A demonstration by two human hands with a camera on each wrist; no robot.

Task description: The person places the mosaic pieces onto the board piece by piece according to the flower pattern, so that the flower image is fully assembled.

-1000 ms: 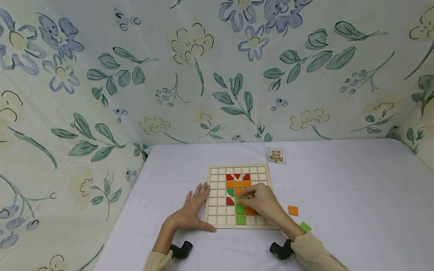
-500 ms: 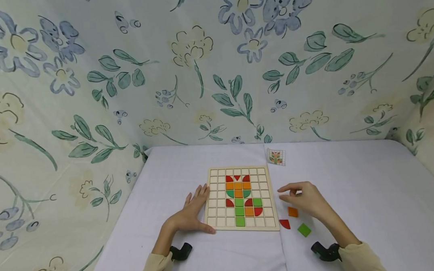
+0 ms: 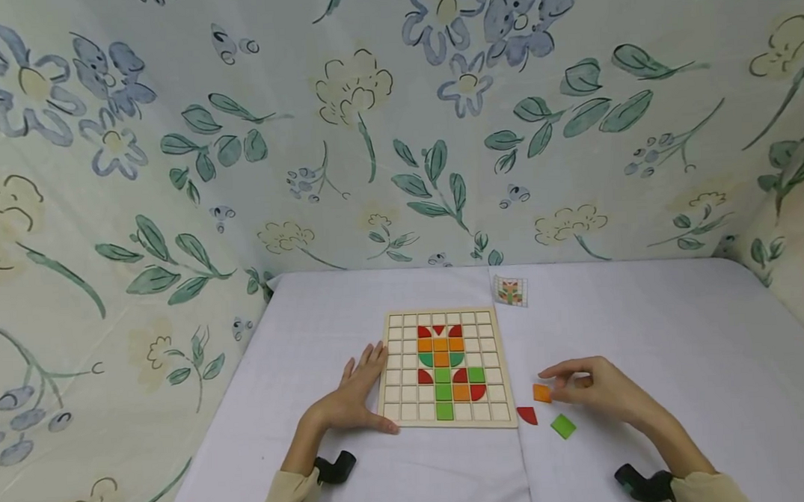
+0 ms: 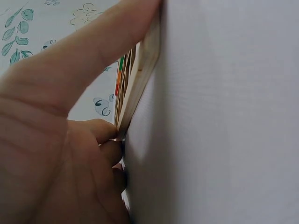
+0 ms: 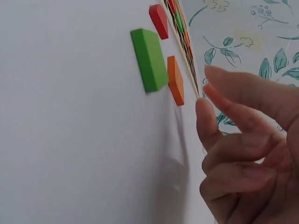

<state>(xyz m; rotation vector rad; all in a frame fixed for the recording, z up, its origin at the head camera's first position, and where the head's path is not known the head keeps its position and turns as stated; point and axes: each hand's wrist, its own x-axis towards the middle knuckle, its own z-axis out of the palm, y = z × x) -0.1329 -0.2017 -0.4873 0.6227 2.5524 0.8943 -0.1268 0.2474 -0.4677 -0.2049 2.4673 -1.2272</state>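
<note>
A wooden grid board (image 3: 409, 423) lies on the table with red, orange and green pieces set in its cells in a tulip-like pattern. My left hand (image 3: 351, 395) rests spread at its left side, fingers at the left edge and thumb at the front corner; the left wrist view shows the thumb against the board's wooden edge (image 4: 142, 70). To the right of the board, my right hand (image 3: 599, 385) is over the table with thumb and index finger apart beside an orange square tile (image 3: 541, 393). Nothing is between those fingers in the right wrist view.
A red quarter-circle piece (image 3: 527, 415) and a green square tile (image 3: 564, 426) lie near the board's front right corner. A small pattern card (image 3: 511, 291) is behind the board on the right. Floral cloth (image 3: 366, 207) hangs along the table's back and left.
My right hand has left the board and moved right, then down to the orange tile. A green tile now shows in the cell where its fingers were. My left hand stays put.
</note>
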